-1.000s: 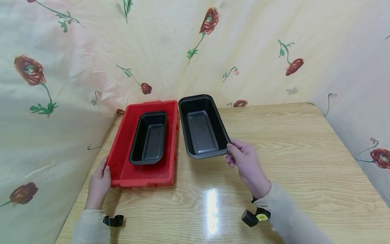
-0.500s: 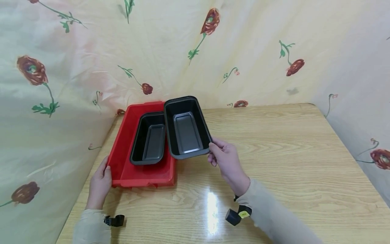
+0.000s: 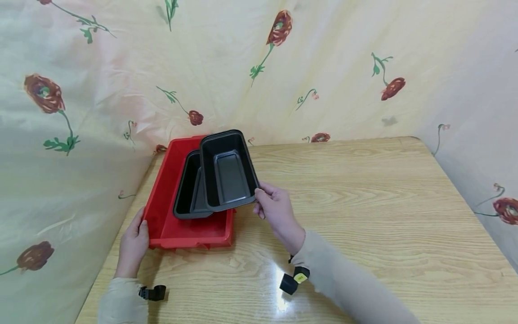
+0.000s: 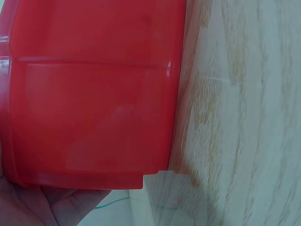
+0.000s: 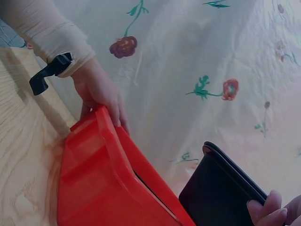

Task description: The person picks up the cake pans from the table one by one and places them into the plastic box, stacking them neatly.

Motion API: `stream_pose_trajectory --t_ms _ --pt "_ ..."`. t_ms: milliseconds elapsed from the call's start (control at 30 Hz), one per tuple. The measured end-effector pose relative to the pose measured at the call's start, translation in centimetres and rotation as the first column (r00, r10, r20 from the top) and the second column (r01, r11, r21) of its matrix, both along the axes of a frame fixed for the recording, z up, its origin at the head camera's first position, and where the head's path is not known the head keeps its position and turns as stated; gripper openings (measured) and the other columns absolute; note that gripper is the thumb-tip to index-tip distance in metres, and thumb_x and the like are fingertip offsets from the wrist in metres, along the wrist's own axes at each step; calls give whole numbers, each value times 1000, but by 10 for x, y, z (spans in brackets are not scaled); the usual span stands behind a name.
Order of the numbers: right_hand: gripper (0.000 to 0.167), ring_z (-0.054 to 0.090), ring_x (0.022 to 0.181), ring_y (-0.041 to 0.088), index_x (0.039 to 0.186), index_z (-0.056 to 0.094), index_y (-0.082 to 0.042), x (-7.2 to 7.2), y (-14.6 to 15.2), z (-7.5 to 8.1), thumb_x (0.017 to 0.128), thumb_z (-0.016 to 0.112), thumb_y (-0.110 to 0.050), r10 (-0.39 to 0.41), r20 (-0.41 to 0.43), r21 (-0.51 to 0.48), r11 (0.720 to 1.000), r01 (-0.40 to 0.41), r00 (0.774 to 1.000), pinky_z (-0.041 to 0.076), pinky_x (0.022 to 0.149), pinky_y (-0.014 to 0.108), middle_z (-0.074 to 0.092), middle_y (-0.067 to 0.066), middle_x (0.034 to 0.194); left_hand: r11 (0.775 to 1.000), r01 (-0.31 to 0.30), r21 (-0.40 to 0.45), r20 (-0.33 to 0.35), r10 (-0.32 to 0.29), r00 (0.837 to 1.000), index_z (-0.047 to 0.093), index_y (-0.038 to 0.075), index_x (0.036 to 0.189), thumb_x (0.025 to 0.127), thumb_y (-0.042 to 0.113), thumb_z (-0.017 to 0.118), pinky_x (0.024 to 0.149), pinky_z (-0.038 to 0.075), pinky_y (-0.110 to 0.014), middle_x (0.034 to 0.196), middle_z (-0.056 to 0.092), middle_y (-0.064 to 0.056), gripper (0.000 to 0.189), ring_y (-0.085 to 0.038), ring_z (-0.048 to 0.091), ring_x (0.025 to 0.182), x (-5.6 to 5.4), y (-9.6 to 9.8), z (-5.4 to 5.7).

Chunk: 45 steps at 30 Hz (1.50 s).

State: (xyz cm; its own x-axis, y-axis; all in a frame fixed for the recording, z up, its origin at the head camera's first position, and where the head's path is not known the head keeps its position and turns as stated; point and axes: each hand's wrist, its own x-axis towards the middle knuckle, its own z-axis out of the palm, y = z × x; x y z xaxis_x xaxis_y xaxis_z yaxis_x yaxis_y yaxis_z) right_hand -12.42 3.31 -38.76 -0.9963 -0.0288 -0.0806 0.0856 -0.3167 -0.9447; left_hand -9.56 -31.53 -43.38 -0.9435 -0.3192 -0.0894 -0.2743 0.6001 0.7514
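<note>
My right hand (image 3: 277, 216) pinches the near right corner of a black loaf pan (image 3: 231, 173), thumb on the rim and fingers beneath. In the right wrist view this loaf pan (image 5: 218, 188) is held up beside the red tray, at a tilt. In the head view it overlaps a second black loaf pan (image 3: 188, 193), which lies inside the red tray (image 3: 167, 229) and is partly hidden. My left hand (image 3: 133, 245) grips the tray's near left corner. The left wrist view shows the red tray's side wall (image 4: 94, 117) with the left fingers curled at its edge.
The tray stands on a wood-grain table (image 3: 364, 202), at its left side. A flower-patterned cloth (image 3: 226, 67) hangs behind the table and along both sides. A bright reflection lies on the table's front part.
My right hand has carried the held loaf pan leftward, from beside the tray to over its right part, covering some of the second pan. The left hand and tray have stayed put.
</note>
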Motion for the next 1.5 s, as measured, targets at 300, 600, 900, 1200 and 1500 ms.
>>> stream_pose_trajectory --t_ms 300,600,900,1200,1500 --pt "37 51 45 6 131 55 11 -7 -24 -5 96 49 0 25 -14 -3 1000 -25 1000 36 42 16 59 -2 59 1000 25 -3 -4 -25 1000 22 16 156 107 22 29 104 35 -58 153 31 -23 50 -43 39 129 0 0 0" --pt "35 52 47 9 131 58 4 -12 -52 -5 99 48 -3 64 12 -13 998 -64 998 38 44 17 64 4 70 999 25 -21 -11 -25 1000 23 16 156 107 22 29 104 35 -59 153 32 -23 50 -43 40 128 -1 0 1" --pt "33 54 49 11 130 61 -2 -13 -64 -7 99 50 -5 59 84 3 998 -59 995 39 44 18 69 15 82 1000 9 -22 3 -9 1000 22 18 156 107 21 29 104 36 -58 153 32 -22 50 -42 40 129 -4 2 -1" --pt "34 55 50 14 133 59 -5 -13 -74 -10 100 52 -10 88 117 54 994 -95 989 40 44 18 69 23 96 1000 8 -27 -17 -9 1000 25 17 156 106 20 30 101 39 -57 152 34 -23 50 -42 43 125 -3 2 0" --pt "39 53 45 16 138 54 -3 -9 -89 -16 100 54 -13 105 152 66 991 -116 983 35 39 18 72 12 86 1000 0 -4 13 0 1000 21 20 157 107 23 28 103 38 -58 154 31 -21 51 -40 40 128 -2 -1 -1"
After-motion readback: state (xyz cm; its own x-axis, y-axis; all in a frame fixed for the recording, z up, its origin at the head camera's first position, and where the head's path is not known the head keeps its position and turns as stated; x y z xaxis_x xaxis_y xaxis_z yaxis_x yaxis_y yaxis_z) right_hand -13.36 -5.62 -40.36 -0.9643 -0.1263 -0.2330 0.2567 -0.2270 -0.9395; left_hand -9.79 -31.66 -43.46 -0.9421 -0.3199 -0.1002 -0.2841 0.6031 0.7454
